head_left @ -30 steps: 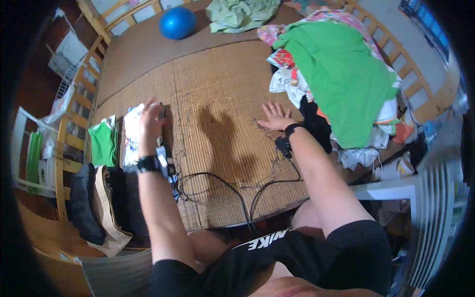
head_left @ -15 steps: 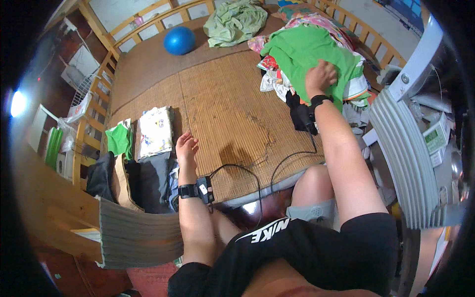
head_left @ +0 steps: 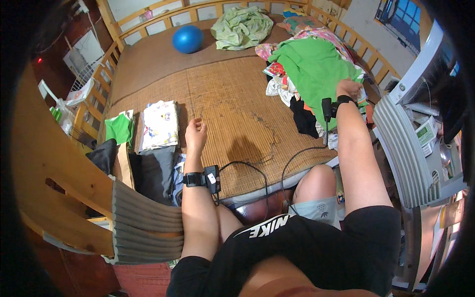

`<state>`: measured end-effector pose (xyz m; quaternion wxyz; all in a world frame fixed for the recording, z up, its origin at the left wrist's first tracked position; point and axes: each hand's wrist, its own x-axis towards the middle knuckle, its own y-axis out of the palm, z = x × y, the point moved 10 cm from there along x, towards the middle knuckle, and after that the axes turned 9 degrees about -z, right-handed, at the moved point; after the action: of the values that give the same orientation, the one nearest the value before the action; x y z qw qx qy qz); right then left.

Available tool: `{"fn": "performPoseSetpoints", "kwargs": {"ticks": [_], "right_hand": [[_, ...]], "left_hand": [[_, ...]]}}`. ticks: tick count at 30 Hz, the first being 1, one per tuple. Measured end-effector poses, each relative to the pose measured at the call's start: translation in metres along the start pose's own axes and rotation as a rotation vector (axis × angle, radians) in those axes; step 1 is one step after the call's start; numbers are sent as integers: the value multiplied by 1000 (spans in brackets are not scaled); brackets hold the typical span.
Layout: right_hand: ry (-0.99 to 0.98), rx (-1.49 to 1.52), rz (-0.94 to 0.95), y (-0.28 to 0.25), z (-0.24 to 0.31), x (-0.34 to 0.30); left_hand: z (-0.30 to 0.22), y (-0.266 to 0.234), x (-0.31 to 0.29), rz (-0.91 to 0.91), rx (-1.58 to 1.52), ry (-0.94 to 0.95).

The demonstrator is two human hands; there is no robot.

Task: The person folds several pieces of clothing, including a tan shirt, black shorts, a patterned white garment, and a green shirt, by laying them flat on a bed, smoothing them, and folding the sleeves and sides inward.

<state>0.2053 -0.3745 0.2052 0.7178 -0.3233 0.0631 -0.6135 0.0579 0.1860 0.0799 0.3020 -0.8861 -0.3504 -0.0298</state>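
Note:
My right hand point(head_left: 350, 88) is at the right edge of a spread green cloth point(head_left: 311, 64), its fingers curled in on the fabric; part of the grip is hidden. This cloth lies on top of a heap of mixed clothes. Over the mat, my left hand point(head_left: 196, 129) hovers with nothing in it, its fingers loosely bent and slightly apart. Beside it on the left lie a folded white printed garment point(head_left: 159, 123) and a folded green and white one point(head_left: 120, 127). Nearer to me are folded dark grey garments point(head_left: 157, 166) and a tan one point(head_left: 123, 168).
A woven mat point(head_left: 222, 94) covers the bed. Wooden rails point(head_left: 193, 12) edge it. A blue ball point(head_left: 188, 39) and a crumpled pale green cloth point(head_left: 242, 27) rest at the back. A black cable point(head_left: 284, 173) trails from the wrist devices. Black cloth point(head_left: 303, 118) hangs off the heap.
My right hand has moved right, from the middle of the green cloth to its edge. The left hand's fingers are more curled than before. The whole view has shifted slightly.

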Motion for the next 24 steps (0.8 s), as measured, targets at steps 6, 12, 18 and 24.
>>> {"fn": "performPoseSetpoints", "kwargs": {"ticks": [6, 12, 18, 24], "right_hand": [[293, 64, 24, -7, -39, -12], [383, -394, 84, 61, -75, 94], [-675, -629, 584, 110, -19, 89], [59, 474, -27, 36, 4, 65]], "left_hand": [[-10, -22, -2, -2, 97, 51], [-27, -2, -9, 29, 103, 127], [-17, 7, -3, 62, 109, 122], [-5, -2, 2, 58, 81, 41]]}}
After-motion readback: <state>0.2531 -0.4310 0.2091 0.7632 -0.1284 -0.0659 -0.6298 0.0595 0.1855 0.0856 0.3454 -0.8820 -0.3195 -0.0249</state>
